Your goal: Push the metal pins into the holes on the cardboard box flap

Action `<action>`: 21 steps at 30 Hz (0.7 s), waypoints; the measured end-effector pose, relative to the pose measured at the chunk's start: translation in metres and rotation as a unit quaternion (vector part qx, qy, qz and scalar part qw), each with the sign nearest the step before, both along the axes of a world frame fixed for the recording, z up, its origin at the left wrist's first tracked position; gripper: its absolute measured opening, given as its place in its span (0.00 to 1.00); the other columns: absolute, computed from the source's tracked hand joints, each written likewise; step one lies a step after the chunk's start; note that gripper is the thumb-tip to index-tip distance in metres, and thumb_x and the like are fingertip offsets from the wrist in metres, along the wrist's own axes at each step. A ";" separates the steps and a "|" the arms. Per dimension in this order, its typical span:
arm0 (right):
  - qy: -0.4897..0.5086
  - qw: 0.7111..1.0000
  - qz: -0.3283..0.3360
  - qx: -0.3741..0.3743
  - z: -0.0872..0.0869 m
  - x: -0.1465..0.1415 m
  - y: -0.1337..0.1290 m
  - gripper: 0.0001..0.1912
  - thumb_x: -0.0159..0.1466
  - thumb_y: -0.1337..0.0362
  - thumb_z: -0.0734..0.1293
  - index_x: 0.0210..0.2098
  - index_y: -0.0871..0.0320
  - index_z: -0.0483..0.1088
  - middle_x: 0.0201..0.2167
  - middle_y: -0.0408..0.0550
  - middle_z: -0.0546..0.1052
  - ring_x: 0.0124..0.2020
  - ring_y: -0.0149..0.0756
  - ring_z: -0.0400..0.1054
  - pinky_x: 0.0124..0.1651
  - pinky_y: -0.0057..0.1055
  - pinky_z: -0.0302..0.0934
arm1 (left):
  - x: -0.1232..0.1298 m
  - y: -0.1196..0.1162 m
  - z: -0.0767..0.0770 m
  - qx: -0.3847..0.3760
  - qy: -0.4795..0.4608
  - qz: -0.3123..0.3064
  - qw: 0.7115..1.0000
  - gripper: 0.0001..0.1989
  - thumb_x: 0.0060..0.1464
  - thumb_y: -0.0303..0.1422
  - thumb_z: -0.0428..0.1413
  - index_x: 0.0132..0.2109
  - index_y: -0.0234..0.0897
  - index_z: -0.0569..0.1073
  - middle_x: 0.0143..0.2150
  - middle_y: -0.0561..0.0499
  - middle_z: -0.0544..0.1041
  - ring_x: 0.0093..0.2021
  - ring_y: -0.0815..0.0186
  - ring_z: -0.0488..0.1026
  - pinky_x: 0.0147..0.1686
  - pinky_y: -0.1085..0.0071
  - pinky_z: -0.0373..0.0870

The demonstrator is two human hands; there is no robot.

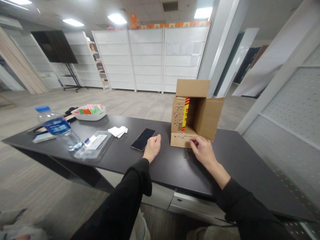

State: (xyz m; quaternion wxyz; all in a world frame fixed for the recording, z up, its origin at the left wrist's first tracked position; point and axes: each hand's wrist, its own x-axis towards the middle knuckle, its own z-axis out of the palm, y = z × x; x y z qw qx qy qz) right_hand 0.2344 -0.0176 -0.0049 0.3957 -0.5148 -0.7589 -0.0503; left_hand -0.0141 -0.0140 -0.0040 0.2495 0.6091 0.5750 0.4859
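My left hand (pixel 152 146) is curled into a fist above the dark desk, just right of a black phone (pixel 143 139). Whatever the fist may hold is hidden. In front of an open cardboard box (pixel 210 116), the fingertips of my right hand (pixel 203 150) are pinched together at the lower front flap (pixel 180 141). Anything between them is too small to make out. A row of small dark holes or dots runs along that flap, and more metallic dots cover the box's left flap (pixel 177 113). Several thin metal rods (pixel 185 153) lie side by side below the flap.
On the left of the desk (pixel 165 166) stand a water bottle (pixel 58 128), a clear plastic case (pixel 92 146) and a white basket (pixel 91 115) of colourful packets. White tissues (pixel 118 131) lie behind the phone. A perforated grey panel (pixel 292 100) rises at the right.
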 end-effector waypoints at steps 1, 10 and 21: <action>-0.008 1.000 0.014 -0.004 -0.001 0.000 -0.004 0.11 0.67 0.59 0.60 0.34 0.56 0.72 0.33 0.47 0.78 0.33 0.38 0.70 0.41 0.36 0.54 | 0.000 0.000 0.000 0.000 0.001 0.001 1.000 0.24 0.60 0.49 0.43 0.23 0.40 0.47 0.21 0.57 0.47 0.24 0.73 0.47 0.26 0.69 0.43; -0.074 0.993 0.082 -0.047 -0.009 -0.005 -0.025 0.08 0.65 0.65 0.62 0.38 0.54 0.73 0.41 0.47 0.78 0.45 0.39 0.70 0.46 0.37 0.54 | -0.001 -0.001 0.001 -0.001 0.001 0.003 1.000 0.23 0.60 0.48 0.42 0.23 0.40 0.46 0.21 0.57 0.47 0.24 0.72 0.46 0.26 0.69 0.43; -0.103 0.988 0.097 -0.058 -0.006 -0.008 -0.030 0.08 0.64 0.66 0.63 0.38 0.54 0.75 0.45 0.49 0.77 0.47 0.41 0.69 0.49 0.39 0.53 | -0.001 0.001 -0.001 0.000 -0.004 -0.004 1.000 0.23 0.60 0.48 0.42 0.23 0.40 0.46 0.21 0.57 0.47 0.24 0.73 0.47 0.26 0.69 0.44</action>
